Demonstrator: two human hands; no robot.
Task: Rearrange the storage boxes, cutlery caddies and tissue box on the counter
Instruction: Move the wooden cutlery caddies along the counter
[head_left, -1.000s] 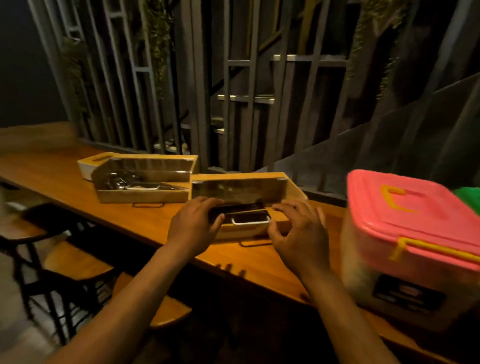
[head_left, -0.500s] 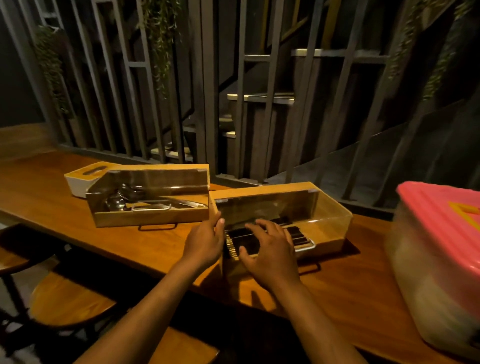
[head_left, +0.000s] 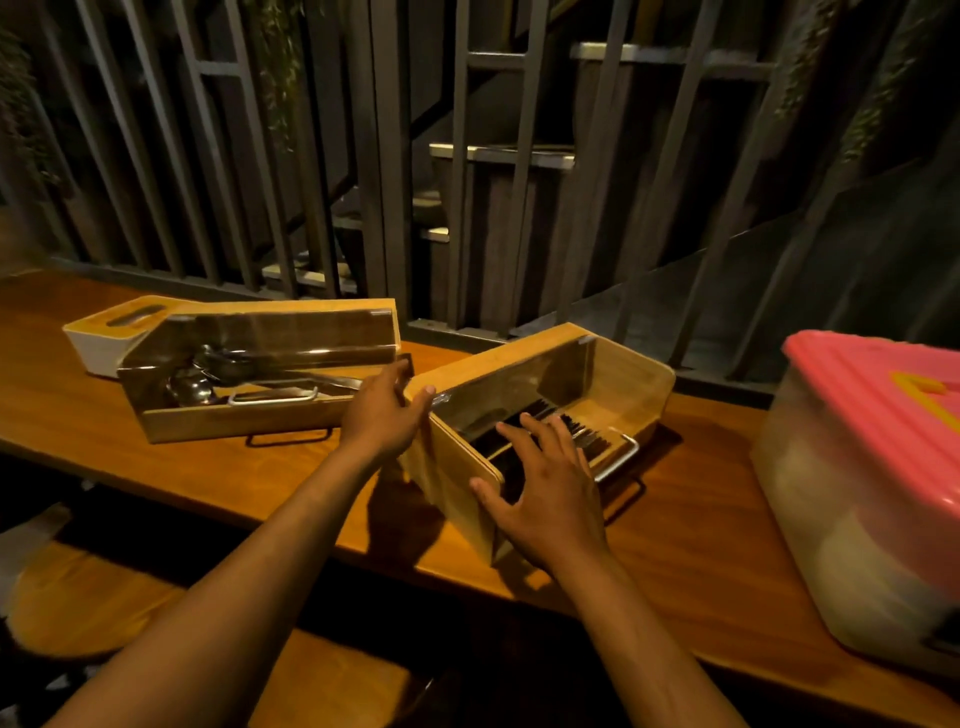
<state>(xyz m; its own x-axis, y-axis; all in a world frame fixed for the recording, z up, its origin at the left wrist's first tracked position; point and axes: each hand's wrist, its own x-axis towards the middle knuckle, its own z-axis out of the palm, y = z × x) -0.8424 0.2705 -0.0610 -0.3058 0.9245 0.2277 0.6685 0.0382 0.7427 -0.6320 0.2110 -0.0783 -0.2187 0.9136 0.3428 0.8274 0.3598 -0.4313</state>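
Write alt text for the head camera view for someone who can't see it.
Two bare hands turn a wooden cutlery caddy askew on a wooden counter: the left hand at its near-left corner, the right hand spread over its front edge. A second caddy with metal utensils and a tissue box sit to the left, a pink-lidded storage box at right.

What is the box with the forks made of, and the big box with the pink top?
The caddy under both hands looks like light wood, smooth, with faint grain; its cover seems clear plastic, since you see through it, and its handle looks like shiny metal. The storage box looks like cloudy plastic with a matte pink plastic lid.
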